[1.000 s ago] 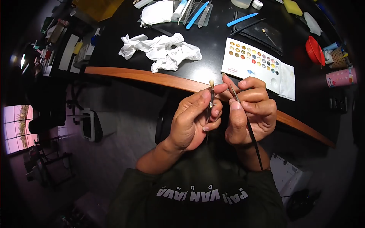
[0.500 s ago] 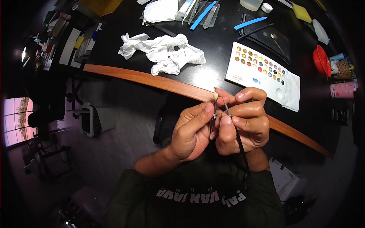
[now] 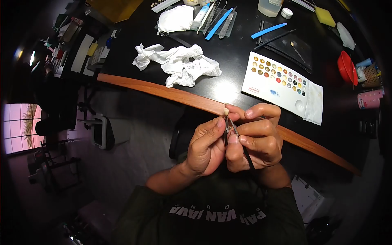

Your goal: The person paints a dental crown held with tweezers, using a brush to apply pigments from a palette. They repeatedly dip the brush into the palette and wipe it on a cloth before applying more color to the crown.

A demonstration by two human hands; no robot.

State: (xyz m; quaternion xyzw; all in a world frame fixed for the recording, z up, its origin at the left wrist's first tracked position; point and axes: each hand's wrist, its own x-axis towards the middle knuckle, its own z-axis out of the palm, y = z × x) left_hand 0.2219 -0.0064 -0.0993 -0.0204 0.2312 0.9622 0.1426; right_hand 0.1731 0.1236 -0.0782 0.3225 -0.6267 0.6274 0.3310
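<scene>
Close in front of my body, my left hand (image 3: 203, 145) is closed around a slim metal holder (image 3: 226, 134), mostly hidden by the fingers. At its upper end sits a small cream tooth crown (image 3: 226, 111). My right hand (image 3: 261, 139) pinches a fine brush (image 3: 247, 157) between thumb and fingers, its dark handle slanting down toward my shirt. The pointed end of the brush is right at the lower part of the crown. Both hands meet just before the wooden table edge (image 3: 171, 95), fingers of one nearly against the other.
Beyond the hands lies a white palette (image 3: 267, 87) with several coloured paint wells. Crumpled tissue (image 3: 183, 65) rests to its left. Farther back are blue-handled tools (image 3: 220, 23), a black tile (image 3: 300, 49), a jar of liquid (image 3: 269, 7) and a red bowl (image 3: 347, 68).
The brush tip has come left and up against the crown, where it was a little apart before. Both hands sit slightly lower and farther left, and the whole view has shifted a little.
</scene>
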